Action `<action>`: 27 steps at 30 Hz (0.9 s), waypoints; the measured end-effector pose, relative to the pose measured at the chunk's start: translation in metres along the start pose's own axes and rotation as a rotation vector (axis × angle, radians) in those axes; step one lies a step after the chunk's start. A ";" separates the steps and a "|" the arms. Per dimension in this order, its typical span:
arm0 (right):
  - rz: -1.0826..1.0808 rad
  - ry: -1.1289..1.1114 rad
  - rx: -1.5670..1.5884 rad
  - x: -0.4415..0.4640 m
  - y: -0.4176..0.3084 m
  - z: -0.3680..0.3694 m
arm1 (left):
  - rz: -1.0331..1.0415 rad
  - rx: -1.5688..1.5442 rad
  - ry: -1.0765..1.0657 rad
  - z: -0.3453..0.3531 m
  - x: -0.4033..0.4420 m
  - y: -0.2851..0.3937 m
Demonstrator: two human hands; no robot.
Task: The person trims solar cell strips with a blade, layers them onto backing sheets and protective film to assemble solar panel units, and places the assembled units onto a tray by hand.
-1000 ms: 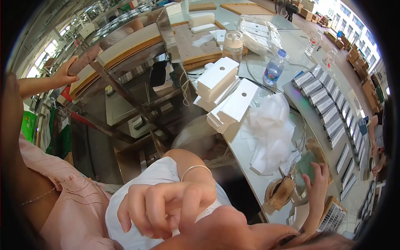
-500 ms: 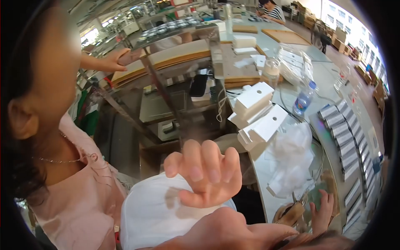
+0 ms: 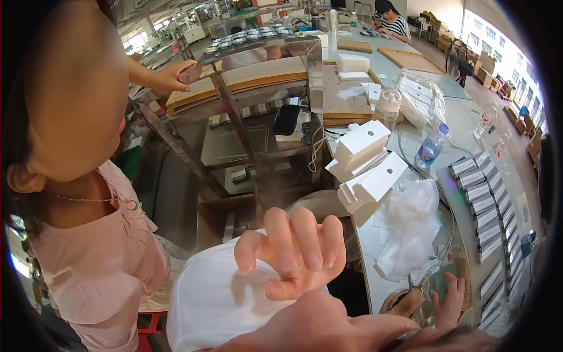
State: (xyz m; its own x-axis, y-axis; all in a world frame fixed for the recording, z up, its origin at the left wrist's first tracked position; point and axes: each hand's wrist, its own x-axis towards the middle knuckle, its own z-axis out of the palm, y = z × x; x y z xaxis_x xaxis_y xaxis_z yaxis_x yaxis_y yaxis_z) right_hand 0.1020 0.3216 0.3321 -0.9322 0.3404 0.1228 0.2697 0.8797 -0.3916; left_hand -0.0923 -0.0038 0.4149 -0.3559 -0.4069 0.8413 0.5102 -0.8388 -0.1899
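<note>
My left hand is raised in front of a white shirt, palm towards the camera, with loosely curled fingers and nothing in them. At the lower right, my right hand has its fingers apart over the table, by a greenish see-through item I cannot identify; whether they touch is unclear. Just left of that hand lies a brown object with a metal piece. Beyond it spreads crumpled white wrapping, with white boxes stacked behind.
A person in pink at left rests a hand on a metal frame holding trays and a phone. A water bottle and rows of dark-and-silver parts occupy the right. A worker in stripes sits far back.
The whole view has shifted slightly, so most background things appear lower and further right. My left hand's curled fingers sit a little lower; my right hand stays near the same spot.
</note>
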 end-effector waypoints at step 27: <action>0.277 0.583 0.437 -0.045 -0.062 -0.057 | -0.634 0.782 -1.313 -0.021 -0.125 -0.106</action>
State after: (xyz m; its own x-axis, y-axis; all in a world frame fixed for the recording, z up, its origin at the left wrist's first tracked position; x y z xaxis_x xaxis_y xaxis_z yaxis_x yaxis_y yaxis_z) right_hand 0.1413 0.2707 0.4033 -0.5348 0.7547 0.3800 0.2417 0.5675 -0.7871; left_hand -0.1185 0.1288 0.3191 0.0071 0.8115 0.5843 0.9410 -0.2032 0.2707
